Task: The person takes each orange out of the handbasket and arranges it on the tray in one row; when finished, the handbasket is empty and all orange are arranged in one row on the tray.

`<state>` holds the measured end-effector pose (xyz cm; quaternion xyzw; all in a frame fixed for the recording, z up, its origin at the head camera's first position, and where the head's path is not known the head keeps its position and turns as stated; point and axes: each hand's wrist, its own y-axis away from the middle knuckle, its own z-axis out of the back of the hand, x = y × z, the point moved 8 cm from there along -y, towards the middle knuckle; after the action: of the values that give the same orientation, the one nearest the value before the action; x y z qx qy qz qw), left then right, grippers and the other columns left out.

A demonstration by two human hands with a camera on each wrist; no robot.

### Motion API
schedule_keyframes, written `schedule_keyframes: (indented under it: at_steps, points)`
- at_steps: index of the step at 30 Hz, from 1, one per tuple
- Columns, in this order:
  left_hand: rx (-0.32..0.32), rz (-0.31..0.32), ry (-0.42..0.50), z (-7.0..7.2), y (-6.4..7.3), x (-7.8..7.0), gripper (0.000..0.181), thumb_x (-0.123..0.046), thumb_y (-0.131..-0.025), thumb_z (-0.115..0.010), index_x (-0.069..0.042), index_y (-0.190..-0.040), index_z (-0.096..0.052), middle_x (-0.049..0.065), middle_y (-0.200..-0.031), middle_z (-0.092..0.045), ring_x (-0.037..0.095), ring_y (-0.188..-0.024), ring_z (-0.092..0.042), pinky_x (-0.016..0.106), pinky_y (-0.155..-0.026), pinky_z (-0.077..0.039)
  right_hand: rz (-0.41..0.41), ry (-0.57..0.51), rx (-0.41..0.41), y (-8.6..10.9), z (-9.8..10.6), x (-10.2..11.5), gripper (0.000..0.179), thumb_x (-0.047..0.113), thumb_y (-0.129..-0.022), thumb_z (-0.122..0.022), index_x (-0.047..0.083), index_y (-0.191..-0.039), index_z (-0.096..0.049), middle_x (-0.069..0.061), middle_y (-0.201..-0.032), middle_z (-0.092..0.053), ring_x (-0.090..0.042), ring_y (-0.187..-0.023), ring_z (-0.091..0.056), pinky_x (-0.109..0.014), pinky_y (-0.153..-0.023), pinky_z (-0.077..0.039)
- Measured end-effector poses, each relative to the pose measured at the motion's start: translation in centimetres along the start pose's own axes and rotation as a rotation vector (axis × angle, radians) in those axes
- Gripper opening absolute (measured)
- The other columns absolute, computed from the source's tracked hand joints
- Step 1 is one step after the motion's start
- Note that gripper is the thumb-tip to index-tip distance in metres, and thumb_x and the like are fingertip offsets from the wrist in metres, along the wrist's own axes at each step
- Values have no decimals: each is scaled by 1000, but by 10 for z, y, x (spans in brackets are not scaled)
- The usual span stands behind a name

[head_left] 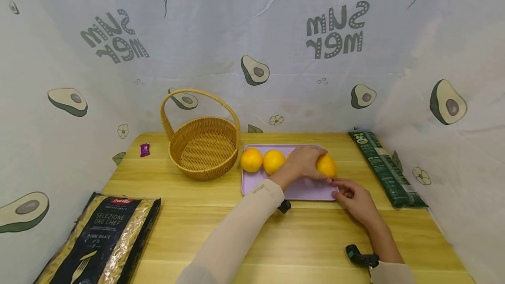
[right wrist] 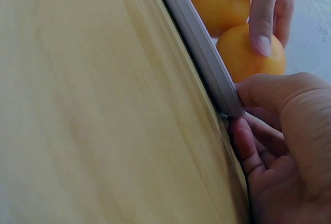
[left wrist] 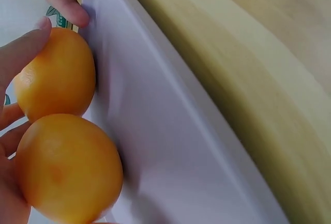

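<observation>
A lilac tray [head_left: 307,191] lies on the table with several oranges in a row on it. My left hand [head_left: 303,163] reaches over the right part of the row and holds the rightmost orange [head_left: 326,166], with its thumb on the near side and fingers behind. Beside that fruit, a second orange [left wrist: 70,169] shows close in the left wrist view; the hand mostly hides it in the head view. Two more, a left orange [head_left: 251,160] and its neighbour [head_left: 274,161], sit uncovered. At the tray's near right corner, my right hand [head_left: 357,200] pinches the rim [right wrist: 204,53] between thumb and fingers.
Left of the tray stands a wicker basket [head_left: 205,143] with a tall handle. A small purple packet [head_left: 144,150] lies farther left. One pasta bag [head_left: 98,236] is at the front left, and a long green package [head_left: 386,168] lies along the right edge.
</observation>
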<state>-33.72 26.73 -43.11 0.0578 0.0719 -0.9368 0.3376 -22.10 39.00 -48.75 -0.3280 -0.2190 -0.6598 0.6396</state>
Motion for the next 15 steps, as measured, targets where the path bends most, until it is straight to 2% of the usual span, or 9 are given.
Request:
schedule_keyframes:
  at_steps: [9, 12, 15]
  points:
    - [-7, 12, 71, 4, 12, 12, 103, -77, -73, -76, -27, -157, -44, -10, -159, -48, 15, -144, -49, 32, -121, -37, 6, 16, 17, -2, -3, -1, 34, 25, -100, -69, 6, -128, -70, -10, -105, -69, -5, -78, -54, -20, -67, -48]
    - [-24, 17, 128, 9, 21, 19, 103, -77, -74, -76, -27, -157, -43, -10, -158, -48, 14, -144, -49, 32, -119, -40, 13, 24, 11, -2, -3, -1, 34, 24, -100, -69, 5, -128, -70, -10, -103, -69, -4, -78, -54, -20, -66, -47]
    - [-48, 18, 166, 16, 37, 27, 99, -75, -76, -75, -28, -157, -43, -9, -158, -49, 14, -143, -49, 34, -119, -41, 14, 21, -2, 0, -3, -1, 34, 23, -99, -70, 4, -127, -70, -9, -99, -68, -5, -76, -53, -19, -66, -46]
